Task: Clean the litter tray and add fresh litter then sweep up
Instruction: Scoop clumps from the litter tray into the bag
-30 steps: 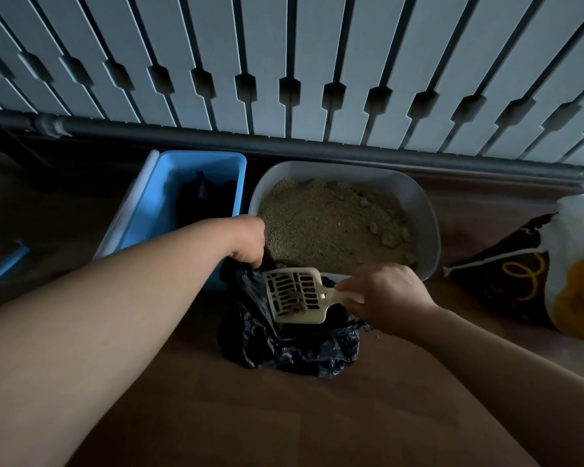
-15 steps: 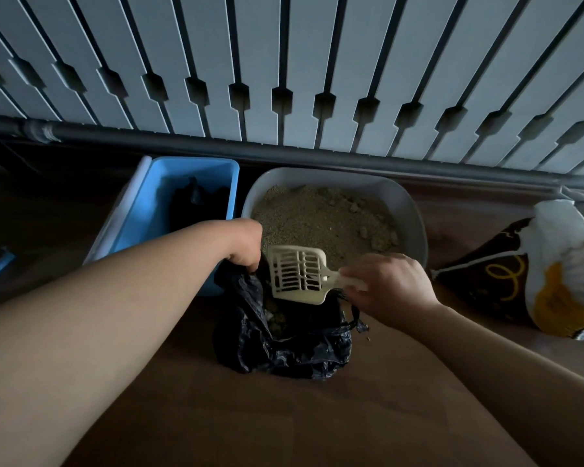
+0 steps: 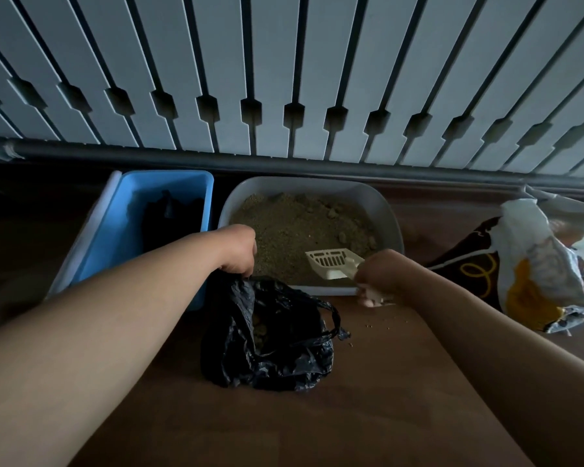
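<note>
Scooping step, I think. Left grip point(image 3: 239, 251) pinches the black bag point(image 3: 270, 342) open on the floor point(image 3: 317, 426). Right grip point(image 3: 383, 277) is curled round the empty-looking scoop point(image 3: 331, 262), low over the litter tray point(image 3: 390, 217) behind. Next it should dig under lumps point(image 3: 343, 236) farther back.

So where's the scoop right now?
Head view, right of centre: the scoop hangs over the tray, near end, in the right hand, beyond the bag.

Both arms extended forward, left hand point(image 3: 238, 251) and right hand point(image 3: 381, 278) clenched
</note>
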`<action>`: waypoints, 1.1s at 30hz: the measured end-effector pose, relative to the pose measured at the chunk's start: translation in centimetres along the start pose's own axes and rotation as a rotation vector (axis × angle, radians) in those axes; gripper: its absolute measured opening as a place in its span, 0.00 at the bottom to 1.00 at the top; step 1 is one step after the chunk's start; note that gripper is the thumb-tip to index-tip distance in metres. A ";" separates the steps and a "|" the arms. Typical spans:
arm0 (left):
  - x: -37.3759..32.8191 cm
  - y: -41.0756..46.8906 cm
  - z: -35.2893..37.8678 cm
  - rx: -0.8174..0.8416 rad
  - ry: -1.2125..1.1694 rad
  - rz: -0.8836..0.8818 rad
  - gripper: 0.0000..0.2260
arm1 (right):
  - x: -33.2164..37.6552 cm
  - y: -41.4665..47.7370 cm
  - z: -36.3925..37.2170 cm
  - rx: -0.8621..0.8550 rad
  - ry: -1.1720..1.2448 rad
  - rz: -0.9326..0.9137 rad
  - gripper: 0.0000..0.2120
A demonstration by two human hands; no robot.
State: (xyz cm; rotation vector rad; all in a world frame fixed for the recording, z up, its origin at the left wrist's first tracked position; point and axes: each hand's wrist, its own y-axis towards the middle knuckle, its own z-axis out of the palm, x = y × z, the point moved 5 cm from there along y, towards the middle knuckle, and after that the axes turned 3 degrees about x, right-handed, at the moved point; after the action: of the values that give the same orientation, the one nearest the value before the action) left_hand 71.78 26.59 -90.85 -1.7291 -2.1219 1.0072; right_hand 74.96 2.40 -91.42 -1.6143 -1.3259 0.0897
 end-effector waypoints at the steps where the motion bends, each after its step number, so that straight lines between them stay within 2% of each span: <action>1: -0.1 0.1 0.1 0.003 -0.016 -0.005 0.15 | 0.3 -0.1 0.0 0.043 0.071 0.039 0.08; 3: -0.3 0.4 0.1 -0.002 -0.036 -0.007 0.15 | 0.7 -0.2 -0.2 0.075 0.185 0.082 0.03; 6: -0.5 0.7 0.0 -0.021 -0.077 0.000 0.14 | 0.4 0.9 -0.8 0.039 0.176 0.126 0.12; 11: -0.7 1.7 0.1 -0.029 -0.123 0.011 0.19 | -0.7 3.0 -1.3 -0.084 0.172 0.158 0.13; 17: -0.5 3.2 0.5 -0.028 -0.158 0.014 0.23 | -2.0 6.3 -0.9 -0.214 0.322 0.056 0.09; 19: -0.3 3.7 0.5 -0.025 -0.173 0.009 0.22 | -2.0 7.0 -0.8 -0.238 0.352 0.015 0.02; 22: -0.1 4.5 0.4 -0.021 -0.183 0.000 0.22 | -2.0 8.0 -1.0 -0.251 0.361 0.016 0.10; 24: 0.0 4.9 0.5 -0.012 -0.188 -0.005 0.23 | -2.0 8.7 -0.8 -0.241 0.504 0.053 0.12; 33: 0.2 6.0 1.1 -0.004 -0.202 -0.019 0.23 | -1.6 11.9 -0.9 -0.252 0.435 -0.005 0.20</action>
State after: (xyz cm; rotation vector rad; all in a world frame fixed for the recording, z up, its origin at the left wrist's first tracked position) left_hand 75.81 26.77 -95.47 -1.6679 -2.2565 1.2204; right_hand 83.11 1.88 -100.21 -1.7168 -1.0296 -0.4251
